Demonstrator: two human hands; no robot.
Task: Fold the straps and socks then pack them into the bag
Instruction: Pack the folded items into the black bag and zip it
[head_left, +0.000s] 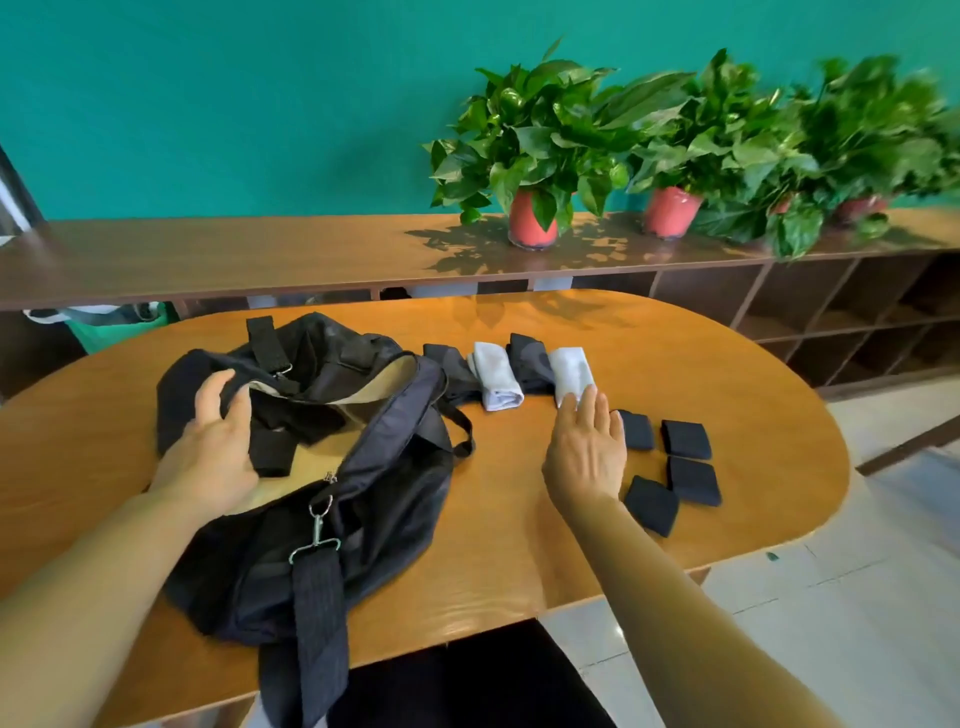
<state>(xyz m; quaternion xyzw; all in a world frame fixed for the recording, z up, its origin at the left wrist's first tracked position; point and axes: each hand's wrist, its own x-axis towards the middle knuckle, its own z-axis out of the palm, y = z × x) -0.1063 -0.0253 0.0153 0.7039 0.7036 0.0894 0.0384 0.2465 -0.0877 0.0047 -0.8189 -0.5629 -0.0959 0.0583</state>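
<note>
With left hand (218, 441) gripping the bag (363, 493) rim at nine o'clock, curl the straight, open fingers of right hand (584, 447) round the grey sock (569, 371) at twelve, seemingly touched, lifting without unfolding.

Single head view, forward and down, close over table (519, 545).

Matt black cloth bag (395, 499), metal clasp (315, 527), glossy wooden table (519, 530).
</note>
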